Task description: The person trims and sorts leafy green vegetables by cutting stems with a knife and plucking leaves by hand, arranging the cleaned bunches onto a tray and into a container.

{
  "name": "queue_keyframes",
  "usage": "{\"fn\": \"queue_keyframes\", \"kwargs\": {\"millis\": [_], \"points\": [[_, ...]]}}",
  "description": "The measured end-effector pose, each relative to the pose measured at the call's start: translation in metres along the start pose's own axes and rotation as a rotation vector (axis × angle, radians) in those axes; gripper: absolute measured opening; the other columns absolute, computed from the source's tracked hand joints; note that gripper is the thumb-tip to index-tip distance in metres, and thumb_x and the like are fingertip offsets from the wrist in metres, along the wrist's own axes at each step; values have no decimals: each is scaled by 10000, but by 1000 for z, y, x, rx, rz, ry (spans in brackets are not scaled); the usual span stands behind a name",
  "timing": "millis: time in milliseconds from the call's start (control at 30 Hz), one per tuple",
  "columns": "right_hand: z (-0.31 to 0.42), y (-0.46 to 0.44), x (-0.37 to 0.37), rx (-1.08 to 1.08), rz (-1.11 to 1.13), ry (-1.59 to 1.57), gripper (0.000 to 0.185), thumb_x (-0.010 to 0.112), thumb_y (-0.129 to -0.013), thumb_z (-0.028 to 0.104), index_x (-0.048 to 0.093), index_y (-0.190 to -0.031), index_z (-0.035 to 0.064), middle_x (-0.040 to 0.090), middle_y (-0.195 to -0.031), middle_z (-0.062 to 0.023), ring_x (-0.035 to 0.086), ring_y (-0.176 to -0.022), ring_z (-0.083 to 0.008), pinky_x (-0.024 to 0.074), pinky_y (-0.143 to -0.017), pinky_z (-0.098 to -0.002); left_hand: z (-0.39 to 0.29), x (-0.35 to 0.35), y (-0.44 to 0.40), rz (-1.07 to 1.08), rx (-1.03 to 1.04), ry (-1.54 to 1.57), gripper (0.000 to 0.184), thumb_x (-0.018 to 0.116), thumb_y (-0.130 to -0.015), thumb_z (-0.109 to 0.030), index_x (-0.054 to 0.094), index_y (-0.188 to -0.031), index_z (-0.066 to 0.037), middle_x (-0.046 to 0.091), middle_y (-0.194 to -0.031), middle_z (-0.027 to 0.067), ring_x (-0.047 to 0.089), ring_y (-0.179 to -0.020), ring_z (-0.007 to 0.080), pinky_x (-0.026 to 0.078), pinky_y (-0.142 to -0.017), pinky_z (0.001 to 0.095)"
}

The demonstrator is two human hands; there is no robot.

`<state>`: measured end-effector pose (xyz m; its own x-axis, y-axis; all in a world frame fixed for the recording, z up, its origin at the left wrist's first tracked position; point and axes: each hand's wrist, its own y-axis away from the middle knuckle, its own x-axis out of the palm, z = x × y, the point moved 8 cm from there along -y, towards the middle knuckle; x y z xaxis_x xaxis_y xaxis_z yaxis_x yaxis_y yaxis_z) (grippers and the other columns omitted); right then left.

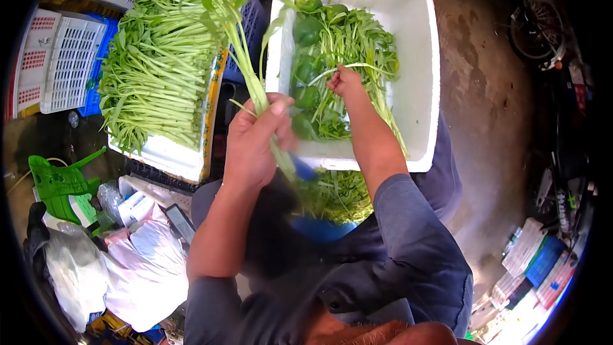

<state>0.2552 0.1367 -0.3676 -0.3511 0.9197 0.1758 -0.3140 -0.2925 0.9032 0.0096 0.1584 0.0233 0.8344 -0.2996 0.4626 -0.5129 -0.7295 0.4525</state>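
My left hand is closed around a small bunch of water spinach, its leafy tops pointing up and its stems running down past my palm. Just below that hand is a blurred blue object that I cannot make out. Inside the white foam box, my right hand pinches a pale water spinach stalk. Loose greens lie around those fingers. Along the box's left wall sit several round green fruits.
To the left, a second foam box carries a thick layer of water spinach. More greens lie below the near box, by my legs. Around stand plastic crates, a green chair, plastic bags and a motorbike.
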Motion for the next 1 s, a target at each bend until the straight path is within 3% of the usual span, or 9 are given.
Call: {"fn": "queue_keyframes", "kwargs": {"millis": [67,233,333,533,633,733,767,900,1000], "points": [[-1,-7,-2,-18,-14,42,139,611,-1011,228,580,-985,95,489,-661,7,504,-518,-148,582,-749,-506,-1,-3,-4,-14,9,-14,211,640,-980,-210,609,-1103,-41,467,-649,0,481,-532,134,483,-565,334],[49,102,11,-260,198,171,191,551,-1034,233,576,-931,74,648,-808,-79,613,-633,-174,531,-628,-347,-5,-2,-3,-26,-3,2,204,677,-954,-174,610,-1100,-48,484,-653,-4,496,-532,132,477,-553,317],[64,193,3,-423,367,413,208,535,-1041,234,605,-1024,38,642,-823,-69,638,-718,-173,526,-665,-320,-5,0,-1,-21,29,-82,184,666,-946,-152,614,-1075,-31,511,-655,-10,498,-541,105,419,-504,274],[22,370,-30,-774,444,668,301,519,-1043,161,601,-1288,8,639,-859,-34,579,-747,-108,490,-716,-270,41,20,-1,140,-14,-204,225,706,-933,-184,618,-1069,-28,620,-767,48,547,-546,127,478,-513,272],[-9,404,-39,-919,497,706,291,504,-1042,125,602,-1297,24,617,-856,-8,532,-747,-85,458,-716,-255,62,32,12,230,-75,-200,257,715,-935,-199,618,-1094,-22,651,-862,58,580,-613,122,484,-544,261],[-24,437,-43,-978,465,827,290,484,-1043,184,610,-1273,61,661,-894,-88,600,-801,-174,486,-753,-319,78,34,21,274,-113,-200,314,719,-941,-218,614,-1156,-16,660,-902,55,597,-664,118,503,-586,257],[-25,443,-47,-969,379,951,277,508,-1016,156,620,-1258,78,668,-951,-177,648,-834,-276,507,-780,-380,80,33,22,296,-122,-196,325,720,-941,-222,613,-1167,-14,661,-904,54,595,-662,118,506,-589,258],[-26,475,-51,-1386,298,1122,297,568,-944,119,638,-1228,71,666,-1091,-247,628,-1001,-443,506,-848,-482,72,42,35,382,-80,-297,311,699,-947,-296,665,-1079,-16,674,-893,36,556,-653,89,462,-601,244],[-28,479,-55,-1368,235,1154,293,582,-947,133,635,-1225,59,659,-1105,-253,638,-1012,-435,511,-863,-475,71,45,38,441,-71,-286,282,696,-948,-276,666,-1074,-26,675,-902,36,549,-673,91,459,-623,246]]}}
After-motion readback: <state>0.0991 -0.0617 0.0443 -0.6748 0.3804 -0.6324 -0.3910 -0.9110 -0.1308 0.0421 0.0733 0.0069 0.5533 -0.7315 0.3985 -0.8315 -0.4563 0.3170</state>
